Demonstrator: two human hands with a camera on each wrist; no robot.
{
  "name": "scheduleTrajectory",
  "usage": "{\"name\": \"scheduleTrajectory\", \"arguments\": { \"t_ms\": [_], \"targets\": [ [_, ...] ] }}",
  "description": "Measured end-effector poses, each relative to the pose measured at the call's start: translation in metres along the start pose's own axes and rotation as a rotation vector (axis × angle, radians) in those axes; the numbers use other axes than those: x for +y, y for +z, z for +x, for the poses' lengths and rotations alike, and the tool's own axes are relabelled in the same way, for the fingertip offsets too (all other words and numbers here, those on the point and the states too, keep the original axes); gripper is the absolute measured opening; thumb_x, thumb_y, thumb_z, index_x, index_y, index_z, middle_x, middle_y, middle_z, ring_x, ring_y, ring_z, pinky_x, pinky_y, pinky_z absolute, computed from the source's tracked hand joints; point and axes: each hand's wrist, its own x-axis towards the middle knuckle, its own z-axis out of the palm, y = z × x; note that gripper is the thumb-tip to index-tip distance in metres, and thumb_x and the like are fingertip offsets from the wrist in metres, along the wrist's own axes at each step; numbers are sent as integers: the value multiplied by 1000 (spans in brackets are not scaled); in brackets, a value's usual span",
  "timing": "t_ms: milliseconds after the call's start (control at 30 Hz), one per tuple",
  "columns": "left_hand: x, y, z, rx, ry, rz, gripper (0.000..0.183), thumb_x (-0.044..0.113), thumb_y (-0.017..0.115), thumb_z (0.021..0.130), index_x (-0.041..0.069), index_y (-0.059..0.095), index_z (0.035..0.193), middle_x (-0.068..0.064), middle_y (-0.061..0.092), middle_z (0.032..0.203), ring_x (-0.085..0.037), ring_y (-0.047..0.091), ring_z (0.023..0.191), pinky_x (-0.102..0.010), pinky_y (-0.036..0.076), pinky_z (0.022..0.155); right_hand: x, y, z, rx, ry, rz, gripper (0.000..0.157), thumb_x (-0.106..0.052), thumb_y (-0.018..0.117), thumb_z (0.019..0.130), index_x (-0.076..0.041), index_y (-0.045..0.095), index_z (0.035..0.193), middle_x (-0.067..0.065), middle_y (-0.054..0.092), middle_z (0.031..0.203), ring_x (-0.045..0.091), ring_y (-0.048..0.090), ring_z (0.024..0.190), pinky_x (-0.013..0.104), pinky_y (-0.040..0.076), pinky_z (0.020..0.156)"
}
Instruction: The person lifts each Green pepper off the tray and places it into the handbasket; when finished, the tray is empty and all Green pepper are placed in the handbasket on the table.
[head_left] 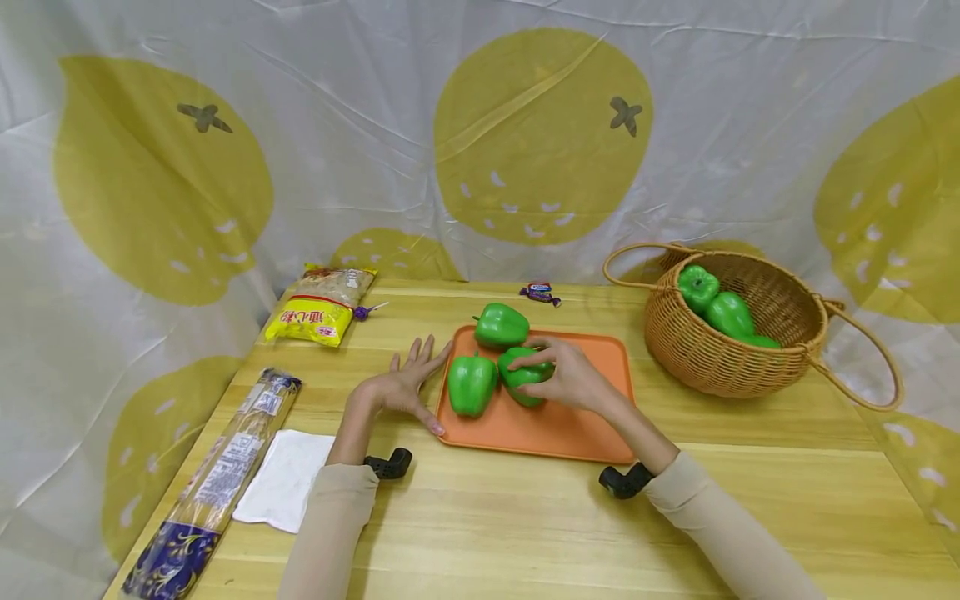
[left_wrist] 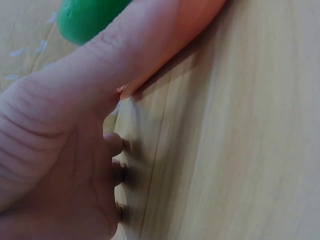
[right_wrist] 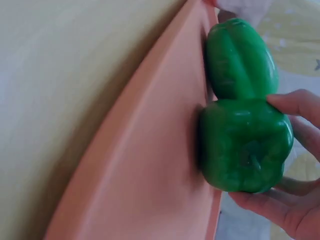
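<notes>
Pepper [right_wrist: 244, 146] in right grip [head_left: 566, 375]; left grip [head_left: 399, 388] touches orange tray [head_left: 525, 433]

green peppers [head_left: 472, 386]: glossy, smooth | tray [head_left: 581, 433]: matt plastic | basket [head_left: 716, 365]: rough woven wicker | tabletop [head_left: 502, 533]: wood-grained

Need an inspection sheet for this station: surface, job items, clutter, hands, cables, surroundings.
Surface: wood-grain table.
Job's things: orange tray with two green peppers not held; a third pepper in hand, tray contact unclear; wicker basket with three peppers visible.
Clutter: yellow food bag, lollipop, wrapped candies, long packet, white cloth.
Hands: left hand at the tray's left edge, fingers spread; right hand grips the third pepper.
Cables: nothing seen.
Surroundings: pale curtain printed with yellow fruit.
</notes>
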Motion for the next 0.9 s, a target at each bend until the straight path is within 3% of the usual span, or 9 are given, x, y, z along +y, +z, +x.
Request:
{"name": "scheduleTrajectory", "arguments": {
  "t_ms": [367,633,900],
  "targets": [
    [-1,0,-1,3,3,-15,142,51,89,54,25,-6,156,-20,-22,159,-40,-25,146,-67,-15,113,9,-32,-17,-148,18,65,31,-25,80,77,-29,75,107,13,52,141,31,53,125,42,52,91],
    [1,0,-1,1,-4,-8,142,53,89,54,27,-6,156,-18,-22,160,-37,-25,146,-65,-15,114,12,-66,-32,-207,-26,72,30,-26,80,78,-31,74,107,3,56,136,28,48,130,43,46,95],
    [-3,1,1,6,6,-26,143,52,89,54,26,-7,156,-19,-23,159,-39,-25,146,-67,-16,113,19,-100,-49,-207,-14,64,32,-28,80,78,-31,73,109,3,54,139,26,51,127,37,51,91]
  ]
}}
